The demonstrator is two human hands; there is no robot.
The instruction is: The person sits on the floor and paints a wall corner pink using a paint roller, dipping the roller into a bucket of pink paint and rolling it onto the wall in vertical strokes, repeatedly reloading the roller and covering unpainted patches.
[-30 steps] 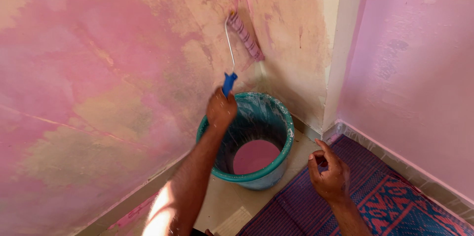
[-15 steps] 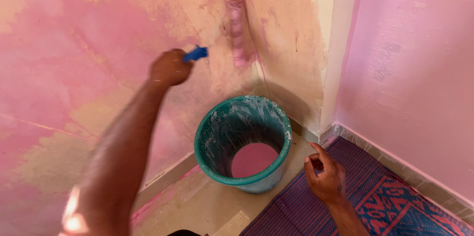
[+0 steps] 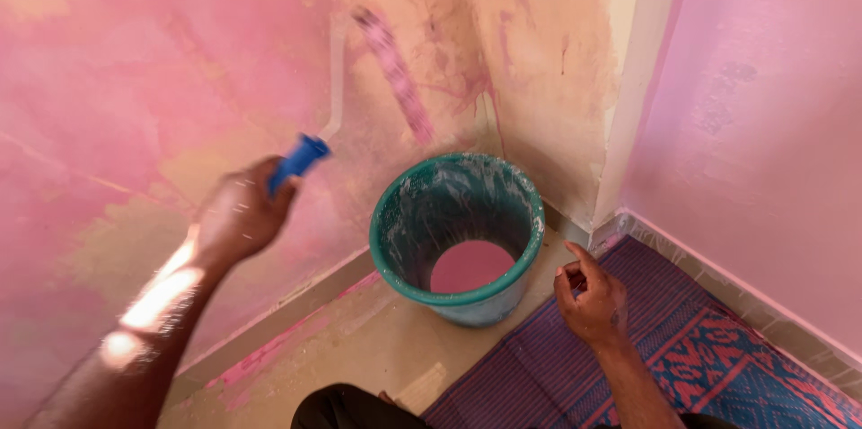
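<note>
My left hand [image 3: 238, 213] grips the blue handle of a paint roller [image 3: 301, 162]. Its white frame rises to a pink-soaked roller sleeve [image 3: 395, 74] pressed, tilted, against the patchy pink and beige wall [image 3: 135, 52]. A green bucket [image 3: 400, 213] with pink paint [image 3: 469, 265] in its bottom stands on the floor near the corner. My right hand [image 3: 593, 299] hovers low beside the bucket's right rim, fingers loosely curled, holding nothing.
A purple, red and blue patterned mat [image 3: 709, 357] covers the floor at the right. A smoother pink wall [image 3: 763, 123] rises on the right. Tiled skirting [image 3: 269, 321] runs along the wall base. My dark-clothed knee [image 3: 346, 406] shows at the bottom.
My left hand swung the roller from the corner above the bucket leftward along the wall, then lower. The right hand stayed near the bucket's right side.
</note>
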